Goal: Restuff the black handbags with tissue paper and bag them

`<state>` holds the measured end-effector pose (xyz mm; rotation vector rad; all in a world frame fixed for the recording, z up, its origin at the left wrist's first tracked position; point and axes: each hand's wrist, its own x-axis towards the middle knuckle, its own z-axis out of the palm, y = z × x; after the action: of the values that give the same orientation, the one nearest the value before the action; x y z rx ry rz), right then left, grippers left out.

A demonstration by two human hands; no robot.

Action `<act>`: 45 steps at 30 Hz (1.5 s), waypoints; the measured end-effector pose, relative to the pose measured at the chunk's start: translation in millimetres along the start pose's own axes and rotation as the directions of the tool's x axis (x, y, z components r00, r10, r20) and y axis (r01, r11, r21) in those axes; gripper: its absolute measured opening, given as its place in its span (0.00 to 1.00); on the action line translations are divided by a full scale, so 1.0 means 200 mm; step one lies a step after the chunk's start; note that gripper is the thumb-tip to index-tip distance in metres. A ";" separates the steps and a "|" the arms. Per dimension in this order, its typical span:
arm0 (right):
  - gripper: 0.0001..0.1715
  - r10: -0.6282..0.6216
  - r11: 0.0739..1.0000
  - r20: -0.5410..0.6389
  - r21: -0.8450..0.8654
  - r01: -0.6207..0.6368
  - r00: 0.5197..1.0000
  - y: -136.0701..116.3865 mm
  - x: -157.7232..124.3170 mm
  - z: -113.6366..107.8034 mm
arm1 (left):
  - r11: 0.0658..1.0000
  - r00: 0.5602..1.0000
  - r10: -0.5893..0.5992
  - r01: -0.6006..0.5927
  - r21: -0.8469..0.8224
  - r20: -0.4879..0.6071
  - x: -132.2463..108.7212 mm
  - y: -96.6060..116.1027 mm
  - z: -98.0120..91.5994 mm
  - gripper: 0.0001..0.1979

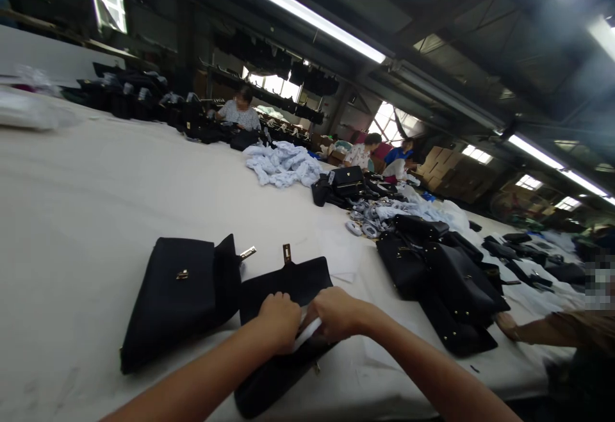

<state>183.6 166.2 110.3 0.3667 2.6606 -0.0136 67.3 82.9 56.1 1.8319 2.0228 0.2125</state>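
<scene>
A black handbag (288,281) with a gold clasp on its open flap lies on the white table (96,178) right in front of me. My left hand (280,319) and my right hand (335,313) are both closed at the bag's mouth. Between them shows a white piece, perhaps paper (307,333), which both hands grip. A second black handbag (177,294) with a gold clasp lies just left of the first, touching it.
A pile of black bags (442,275) sits to the right, with a co-worker's arm (542,329) beside it. Pale blue wrapping (283,164) and more black bags (343,185) lie farther back. Other people work at the far end.
</scene>
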 end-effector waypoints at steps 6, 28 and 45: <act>0.12 0.034 0.995 -0.050 -0.088 -0.038 0.998 -0.03 -0.02 0.06 | 1.000 0.997 -0.017 0.016 -0.015 -0.069 0.07 -0.01 0.01 0.15; 0.12 0.202 0.979 -0.168 0.065 -0.193 0.965 -0.11 0.09 0.23 | 0.955 0.924 -0.021 -0.094 -0.280 -0.382 -0.16 -0.13 0.13 0.14; 0.13 -0.059 0.992 -0.352 0.086 0.095 0.934 -0.07 0.08 0.32 | 0.995 0.997 -0.019 0.025 0.092 -0.074 -0.13 -0.08 -0.04 0.19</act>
<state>194.9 151.4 44.6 0.3216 3.0345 -0.1195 50.0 57.4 62.4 1.8818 2.1347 0.1845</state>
